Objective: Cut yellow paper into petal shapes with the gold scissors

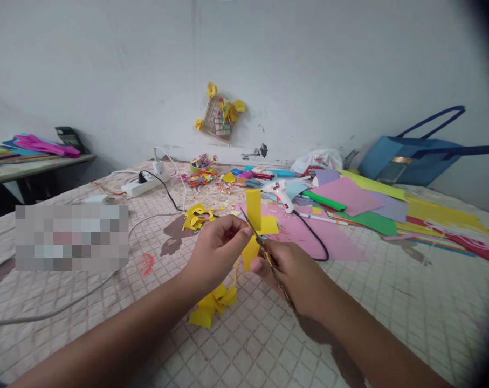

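Observation:
Scissors (273, 265) are in my right hand (296, 272), their blades pointing up and left past the fingertips of my left hand (218, 245). The fingers of my left hand are pinched together beside the blades; what they grip is too small to make out. A yellow paper piece (253, 209) with several arms shows behind the blades and between my hands. Below my left hand, yellow paper petals (215, 304) lie on the patterned cloth. More yellow cut scraps (198, 215) are just beyond that hand.
A white glue gun (282, 195) rests near pink paper (325, 234), its black cord curving right. Coloured sheets (349, 195) and a blue bag (414, 156) are at the right. A power strip (145, 185) with cables sits left. A decorated frame (220, 118) hangs on the wall.

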Demonstrator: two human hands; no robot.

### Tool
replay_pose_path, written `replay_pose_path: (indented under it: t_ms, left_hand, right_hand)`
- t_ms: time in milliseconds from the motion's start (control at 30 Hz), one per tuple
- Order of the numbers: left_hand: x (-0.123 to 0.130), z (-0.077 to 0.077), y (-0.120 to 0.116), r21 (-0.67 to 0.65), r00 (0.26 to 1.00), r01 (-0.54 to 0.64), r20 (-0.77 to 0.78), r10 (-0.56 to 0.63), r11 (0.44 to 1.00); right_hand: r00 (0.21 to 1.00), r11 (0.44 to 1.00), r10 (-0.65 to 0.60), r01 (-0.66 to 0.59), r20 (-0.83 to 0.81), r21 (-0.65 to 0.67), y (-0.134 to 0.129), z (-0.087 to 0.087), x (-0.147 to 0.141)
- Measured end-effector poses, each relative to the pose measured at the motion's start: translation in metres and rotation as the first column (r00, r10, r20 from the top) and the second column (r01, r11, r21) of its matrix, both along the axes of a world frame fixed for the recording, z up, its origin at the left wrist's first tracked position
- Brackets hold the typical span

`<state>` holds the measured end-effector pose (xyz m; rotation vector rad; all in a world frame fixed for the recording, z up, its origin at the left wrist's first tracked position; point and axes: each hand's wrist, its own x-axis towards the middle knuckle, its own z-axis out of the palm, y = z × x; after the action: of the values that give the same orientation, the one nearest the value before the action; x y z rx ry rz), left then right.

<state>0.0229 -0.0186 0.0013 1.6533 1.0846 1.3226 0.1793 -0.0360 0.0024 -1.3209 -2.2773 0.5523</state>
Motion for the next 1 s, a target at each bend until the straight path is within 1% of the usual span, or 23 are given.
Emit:
replay_pose_path:
  t_ms: [100,367,433,500,567,633,667,733,800,867,933,1000]
  left_hand:
    - [0.001,-0.001,0.000,-0.024,1.000,0.009,0.008,-0.009,1.000]
    - [0.002,-0.002,-0.001,-0.059,0.990,0.068,0.130,-0.060,0.996]
    - [0.000,-0.001,0.000,-0.022,0.983,0.043,0.180,-0.038,0.999]
    - [-0.004,0.001,0.003,0.061,0.974,0.012,0.225,-0.026,0.998]
    - [-0.010,0.003,0.007,0.157,0.971,0.018,0.233,-0.055,0.987]
    - [-0.017,0.007,0.013,0.220,0.973,0.092,0.187,-0.135,0.971]
    - [-0.020,0.009,0.015,0.234,0.971,0.151,0.148,-0.188,0.961]
    - [-0.027,0.011,0.020,0.230,0.953,0.277,0.059,-0.297,0.933]
    - [-0.032,0.013,0.023,0.215,0.930,0.361,-0.016,-0.366,0.907]
    - [-0.034,0.014,0.023,0.225,0.921,0.389,-0.058,-0.386,0.893]
    - [-0.036,0.014,0.022,0.267,0.916,0.401,-0.097,-0.390,0.876]
    - [-0.037,0.015,0.020,0.289,0.903,0.429,-0.168,-0.396,0.856]
  right_hand:
    - [1.000,1.000,-0.004,0.004,0.009,0.001,0.000,0.000,-0.001]
    - [1.000,1.000,0.010,-0.010,-0.007,0.011,0.001,0.000,0.000]
    - [1.000,1.000,0.009,-0.009,-0.010,0.007,0.001,0.001,0.000]
    - [1.000,1.000,0.015,-0.015,-0.014,-0.004,0.001,0.002,0.000]
    - [1.000,1.000,0.018,-0.018,-0.004,-0.026,0.001,0.002,0.000]
    - [1.000,0.999,0.027,-0.026,0.015,-0.048,0.000,0.001,0.000]
    - [0.999,0.998,0.030,-0.029,0.021,-0.052,0.000,0.001,-0.001]
    - [0.999,0.998,0.036,-0.035,0.015,-0.055,-0.001,0.000,-0.001]
    - [0.999,0.997,0.044,-0.044,-0.001,-0.064,-0.002,0.001,-0.001]
    - [0.997,0.994,0.071,-0.073,-0.033,-0.083,-0.002,0.002,-0.001]
    - [0.993,0.990,0.097,-0.103,-0.061,-0.099,-0.002,0.002,-0.001]
    - [0.993,0.989,0.099,-0.105,-0.061,-0.103,-0.002,0.002,-0.001]
